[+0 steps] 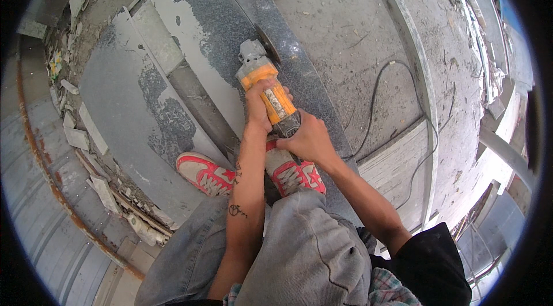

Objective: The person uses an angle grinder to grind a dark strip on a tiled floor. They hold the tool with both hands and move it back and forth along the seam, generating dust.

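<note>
Gripping the orange angle grinder (266, 84): left hand (257, 109) clamped on its body, right hand (308, 140) clamped on the rear handle. Disc sits on the dark granite slab (219, 24), ahead of the red sneakers (207, 172).

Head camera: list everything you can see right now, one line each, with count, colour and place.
Angle grinder: one, orange and grey, centre, disc on the dark slab's edge.
Stone slab: one, dark speckled grey, dusted white in patches, running from top centre down to the shoes.
Second slab: one, grey, dusty, lying left of the first.
Power cable: one, black, looping over the concrete floor at right.
Stone offcuts: many, pale, scattered along the left edge.
Shoes: two, red and white, on the slabs at lower centre.
Jeans: grey, bottom centre.
Left hand: gripping the grinder body.
Right hand: gripping the grinder's rear end.
</note>
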`<action>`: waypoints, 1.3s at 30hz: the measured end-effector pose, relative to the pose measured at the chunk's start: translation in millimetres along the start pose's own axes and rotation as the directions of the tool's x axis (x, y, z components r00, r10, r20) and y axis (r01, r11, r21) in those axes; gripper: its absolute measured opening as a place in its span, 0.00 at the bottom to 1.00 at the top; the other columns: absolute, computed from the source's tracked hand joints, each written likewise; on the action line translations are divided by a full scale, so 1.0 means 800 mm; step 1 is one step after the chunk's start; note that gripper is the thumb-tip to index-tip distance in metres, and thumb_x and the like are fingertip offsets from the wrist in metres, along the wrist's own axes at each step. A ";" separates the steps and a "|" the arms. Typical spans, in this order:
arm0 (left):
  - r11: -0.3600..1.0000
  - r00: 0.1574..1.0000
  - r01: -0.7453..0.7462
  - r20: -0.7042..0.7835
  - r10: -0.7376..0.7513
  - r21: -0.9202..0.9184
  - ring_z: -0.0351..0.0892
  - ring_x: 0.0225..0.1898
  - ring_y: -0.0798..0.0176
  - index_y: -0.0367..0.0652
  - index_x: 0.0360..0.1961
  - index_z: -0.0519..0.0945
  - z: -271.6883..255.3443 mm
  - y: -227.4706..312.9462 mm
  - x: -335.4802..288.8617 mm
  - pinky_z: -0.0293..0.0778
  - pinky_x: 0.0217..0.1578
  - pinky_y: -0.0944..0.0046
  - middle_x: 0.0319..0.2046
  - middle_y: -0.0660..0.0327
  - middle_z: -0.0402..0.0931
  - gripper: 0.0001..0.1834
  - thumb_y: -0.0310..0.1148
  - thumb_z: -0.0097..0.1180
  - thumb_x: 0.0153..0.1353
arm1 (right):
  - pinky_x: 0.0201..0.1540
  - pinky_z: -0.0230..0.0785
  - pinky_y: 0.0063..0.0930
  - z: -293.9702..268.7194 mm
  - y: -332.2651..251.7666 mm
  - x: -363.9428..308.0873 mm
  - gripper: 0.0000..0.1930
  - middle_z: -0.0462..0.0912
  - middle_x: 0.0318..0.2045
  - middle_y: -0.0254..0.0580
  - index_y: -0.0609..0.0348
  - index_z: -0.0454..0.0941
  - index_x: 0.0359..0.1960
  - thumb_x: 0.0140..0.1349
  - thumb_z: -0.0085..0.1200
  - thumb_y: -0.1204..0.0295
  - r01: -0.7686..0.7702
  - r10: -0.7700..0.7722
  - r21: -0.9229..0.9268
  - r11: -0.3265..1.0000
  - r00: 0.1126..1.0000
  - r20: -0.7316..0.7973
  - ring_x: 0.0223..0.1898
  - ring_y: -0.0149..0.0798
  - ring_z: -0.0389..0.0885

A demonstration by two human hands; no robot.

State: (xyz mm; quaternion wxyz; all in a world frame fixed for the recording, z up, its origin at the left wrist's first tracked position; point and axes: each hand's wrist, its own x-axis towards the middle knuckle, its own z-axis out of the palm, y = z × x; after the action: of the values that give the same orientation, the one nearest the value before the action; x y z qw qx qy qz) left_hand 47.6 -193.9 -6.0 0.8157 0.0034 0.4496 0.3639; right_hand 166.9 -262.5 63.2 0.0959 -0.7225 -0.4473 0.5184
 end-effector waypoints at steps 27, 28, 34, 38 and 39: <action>0.998 0.998 0.050 -0.028 -0.049 0.036 0.79 0.28 0.53 0.39 0.40 0.72 -0.006 -0.032 -0.026 0.79 0.31 0.54 0.28 0.52 0.76 0.20 0.41 0.55 0.50 | 0.46 0.73 0.43 0.006 0.021 -0.034 0.33 0.82 0.32 0.61 0.68 0.74 0.44 0.34 0.68 0.61 -0.023 0.021 -0.039 0.999 0.999 -0.035 0.38 0.59 0.82; 0.998 0.998 0.046 -0.042 -0.045 0.030 0.80 0.28 0.54 0.38 0.40 0.72 -0.006 -0.037 -0.031 0.79 0.30 0.55 0.28 0.52 0.76 0.19 0.40 0.55 0.51 | 0.46 0.73 0.43 0.009 0.026 -0.038 0.32 0.82 0.32 0.60 0.67 0.74 0.44 0.35 0.67 0.61 -0.018 0.016 -0.047 0.999 0.999 -0.050 0.38 0.59 0.81; 1.000 1.000 0.021 -0.003 -0.021 0.003 0.80 0.27 0.56 0.36 0.42 0.72 -0.006 -0.033 -0.026 0.79 0.29 0.57 0.27 0.53 0.76 0.19 0.38 0.55 0.53 | 0.44 0.74 0.44 0.002 0.015 -0.032 0.35 0.81 0.31 0.64 0.72 0.74 0.43 0.33 0.68 0.59 -0.019 0.018 -0.037 0.999 1.000 -0.022 0.37 0.61 0.82; 1.000 1.000 0.014 -0.016 -0.014 0.007 0.80 0.27 0.57 0.36 0.43 0.71 0.002 -0.008 -0.011 0.79 0.29 0.57 0.27 0.53 0.76 0.20 0.38 0.54 0.53 | 0.44 0.74 0.44 -0.004 -0.001 -0.012 0.34 0.81 0.31 0.64 0.71 0.74 0.42 0.33 0.68 0.60 -0.024 0.024 -0.016 1.000 1.000 -0.003 0.37 0.61 0.82; 1.000 1.000 0.014 -0.013 -0.014 0.006 0.80 0.27 0.57 0.36 0.43 0.71 0.002 -0.005 -0.009 0.79 0.29 0.57 0.27 0.53 0.76 0.20 0.38 0.54 0.53 | 0.44 0.74 0.44 -0.003 -0.003 -0.009 0.34 0.81 0.31 0.64 0.71 0.74 0.43 0.34 0.68 0.60 -0.034 0.034 -0.005 0.999 0.999 0.006 0.37 0.61 0.82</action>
State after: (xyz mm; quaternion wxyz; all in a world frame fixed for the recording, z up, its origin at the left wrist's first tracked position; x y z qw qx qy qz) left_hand 49.0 -200.8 -1.2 0.8153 0.0004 0.4560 0.3568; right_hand 167.4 -265.7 70.1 0.0841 -0.7288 -0.4362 0.5211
